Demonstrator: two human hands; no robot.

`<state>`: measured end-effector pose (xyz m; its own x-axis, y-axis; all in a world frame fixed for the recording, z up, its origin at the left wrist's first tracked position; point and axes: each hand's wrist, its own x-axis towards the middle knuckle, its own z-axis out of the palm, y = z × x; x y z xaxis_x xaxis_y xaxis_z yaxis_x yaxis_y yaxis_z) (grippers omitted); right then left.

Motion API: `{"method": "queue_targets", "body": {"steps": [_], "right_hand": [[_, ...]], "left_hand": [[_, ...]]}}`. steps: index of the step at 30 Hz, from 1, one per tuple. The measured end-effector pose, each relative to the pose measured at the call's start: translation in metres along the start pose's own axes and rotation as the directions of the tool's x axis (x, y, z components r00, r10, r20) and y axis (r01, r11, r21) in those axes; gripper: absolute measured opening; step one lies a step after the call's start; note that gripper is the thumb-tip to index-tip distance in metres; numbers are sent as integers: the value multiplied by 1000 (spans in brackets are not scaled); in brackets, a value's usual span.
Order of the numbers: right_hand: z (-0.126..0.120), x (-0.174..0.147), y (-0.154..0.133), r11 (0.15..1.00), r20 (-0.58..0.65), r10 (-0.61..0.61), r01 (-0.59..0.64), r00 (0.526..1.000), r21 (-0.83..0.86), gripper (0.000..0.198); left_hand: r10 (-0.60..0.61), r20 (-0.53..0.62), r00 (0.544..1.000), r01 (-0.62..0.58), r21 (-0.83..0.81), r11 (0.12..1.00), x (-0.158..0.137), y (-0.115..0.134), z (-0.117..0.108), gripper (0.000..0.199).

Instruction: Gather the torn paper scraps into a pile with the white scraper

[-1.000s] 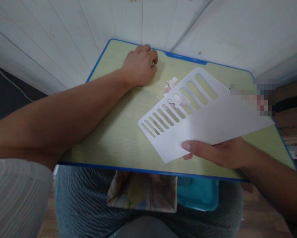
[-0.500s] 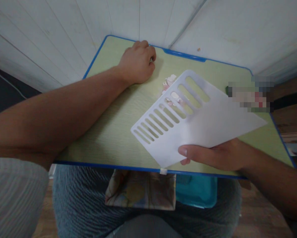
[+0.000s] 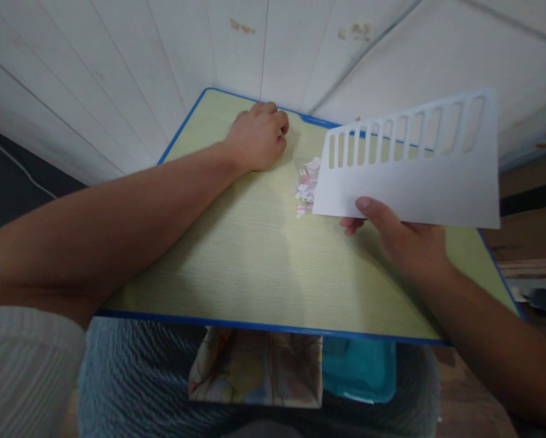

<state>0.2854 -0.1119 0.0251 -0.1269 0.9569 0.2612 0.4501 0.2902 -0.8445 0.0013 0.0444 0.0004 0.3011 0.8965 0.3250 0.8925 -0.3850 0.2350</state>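
My right hand [image 3: 400, 237] grips a white slotted plastic scraper [image 3: 405, 188] by its lower edge, thumb on the near face. The scraper is tilted up above the table [image 3: 236, 261], its row of slots along the top. Beside and partly behind its left edge lies a small heap of torn pinkish-white paper scraps [image 3: 307, 182]. My left hand [image 3: 259, 137] rests on the table near the far edge, left of the scraps, with its fingers curled in. Nothing shows between those fingers.
The table has a blue rim [image 3: 273, 329] and stands close against white boards [image 3: 236, 55]. Below its front edge, at my lap, are an open patterned fabric bag [image 3: 254, 371] and a turquoise plastic container [image 3: 361, 371]. A cable [image 3: 368, 52] runs up the wall.
My right hand has lifted and swung the scraper away from the front edge, turning its slots upward. More of the scraps show. A small white piece at the front edge is gone. My left hand stays put.
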Motion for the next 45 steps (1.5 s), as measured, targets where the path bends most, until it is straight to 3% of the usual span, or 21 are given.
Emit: {"method": "queue_targets", "body": {"steps": [6, 15, 21, 28, 36, 41, 45], "right_hand": [[2, -3, 7, 998, 101, 15, -10, 995, -57, 50], [-1, 1, 15, 999, 34, 3, -2, 999, -45, 45], [-5, 2, 9, 1000, 108, 4, -1, 994, -24, 41], [-17, 8, 3, 999, -24, -32, 31, 999, -21, 47], [-13, 4, 5, 999, 141, 19, -14, 990, -39, 45], [-13, 3, 7, 997, 45, 18, -15, 999, -75, 43], [-13, 4, 7, 997, 34, 17, -14, 999, -69, 43]], "left_hand": [[-21, -39, 999, 17, -110, 994, 2, -3, 7, 38], [-27, 17, 999, 29, -170, 985, 0, -2, 2, 47], [-24, 23, 999, 27, -168, 985, 0, -4, 3, 55], [-29, 3, 1000, 29, -183, 983, 1, -8, 7, 55], [-12, -38, 999, 5, -159, 987, 2, -9, 9, 46], [-8, -25, 1000, 5, -100, 995, 1, -7, 6, 45], [-14, -19, 1000, 11, -151, 988, 1, -7, 6, 46]]}}
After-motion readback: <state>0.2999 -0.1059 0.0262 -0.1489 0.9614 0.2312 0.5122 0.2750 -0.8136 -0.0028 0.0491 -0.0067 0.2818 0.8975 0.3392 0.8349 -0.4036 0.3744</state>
